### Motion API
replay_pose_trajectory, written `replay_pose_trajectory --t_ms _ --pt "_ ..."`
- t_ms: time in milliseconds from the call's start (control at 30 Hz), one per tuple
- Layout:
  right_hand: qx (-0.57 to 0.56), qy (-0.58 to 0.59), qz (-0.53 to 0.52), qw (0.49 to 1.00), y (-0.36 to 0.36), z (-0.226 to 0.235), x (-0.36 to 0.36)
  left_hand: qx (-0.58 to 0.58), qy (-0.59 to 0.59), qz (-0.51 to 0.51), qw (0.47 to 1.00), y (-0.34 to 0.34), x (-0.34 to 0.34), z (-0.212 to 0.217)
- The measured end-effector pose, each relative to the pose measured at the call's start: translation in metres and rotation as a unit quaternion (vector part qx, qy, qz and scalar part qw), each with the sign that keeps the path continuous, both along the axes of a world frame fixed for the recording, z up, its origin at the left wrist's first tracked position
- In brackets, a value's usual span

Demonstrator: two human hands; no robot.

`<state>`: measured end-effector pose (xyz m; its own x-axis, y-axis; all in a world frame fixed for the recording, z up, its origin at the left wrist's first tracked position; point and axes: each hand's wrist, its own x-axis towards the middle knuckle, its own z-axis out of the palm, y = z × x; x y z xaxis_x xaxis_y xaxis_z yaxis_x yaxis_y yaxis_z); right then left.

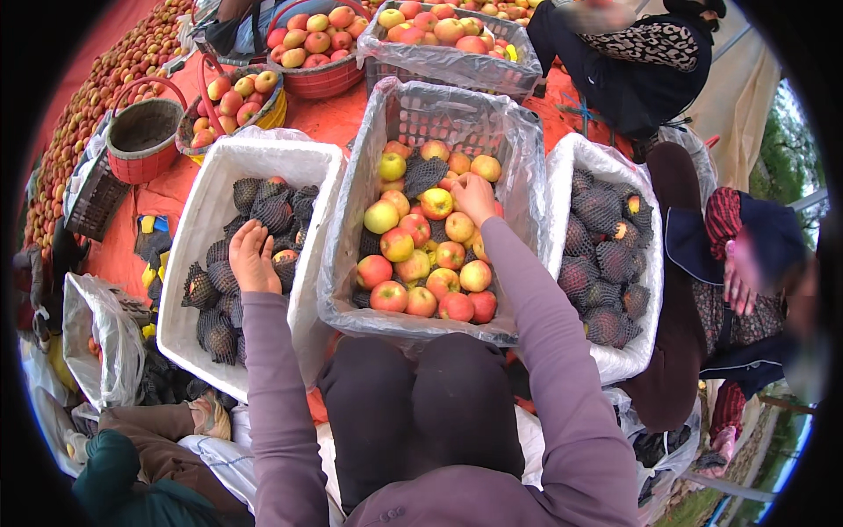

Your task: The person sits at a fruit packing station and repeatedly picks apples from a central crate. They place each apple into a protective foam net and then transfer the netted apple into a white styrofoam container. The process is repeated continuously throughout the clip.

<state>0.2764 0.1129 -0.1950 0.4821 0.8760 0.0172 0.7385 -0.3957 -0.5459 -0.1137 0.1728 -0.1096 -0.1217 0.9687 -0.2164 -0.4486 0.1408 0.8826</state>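
Note:
In front of my knees stands a plastic-lined crate (351, 220) full of red and yellow apples (413, 263). My right hand (474, 198) reaches into it and rests on the apples near the far side, fingers curled over one; whether it grips it I cannot tell. To the left a white box (198, 228) holds apples wrapped in dark foam nets (263, 211). My left hand (253, 256) lies flat and open on those netted apples, next to one bare apple (285, 256).
Right of the crate is a second white box (654, 290) of netted apples, with a person (738, 263) crouched beside it. Red baskets (140, 140) and another lined crate of apples stand behind on an orange sheet. Another person's sleeve (132, 457) sits at lower left.

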Motion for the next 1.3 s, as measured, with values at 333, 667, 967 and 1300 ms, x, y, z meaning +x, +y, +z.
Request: replay_pose_trajectory --t_ms 333,667,967,1300 --pt "0.195 0.203 0.022 0.959 0.034 0.029 -0.05 0.052 0.138 -0.32 0.936 -0.033 0.083 0.046" --pt "0.25 0.169 0.187 0.935 -0.083 0.195 -0.126 0.145 0.061 -0.329 0.931 -0.077 0.133 0.093" --pt "0.313 -0.019 0.153 0.937 -0.1 0.209 -0.13 0.248 0.393 -0.175 0.868 -0.105 0.112 0.126" --pt "-0.045 0.215 0.266 0.939 -0.095 0.236 -0.119 0.312 0.514 -0.155 0.784 -0.115 0.125 0.126"
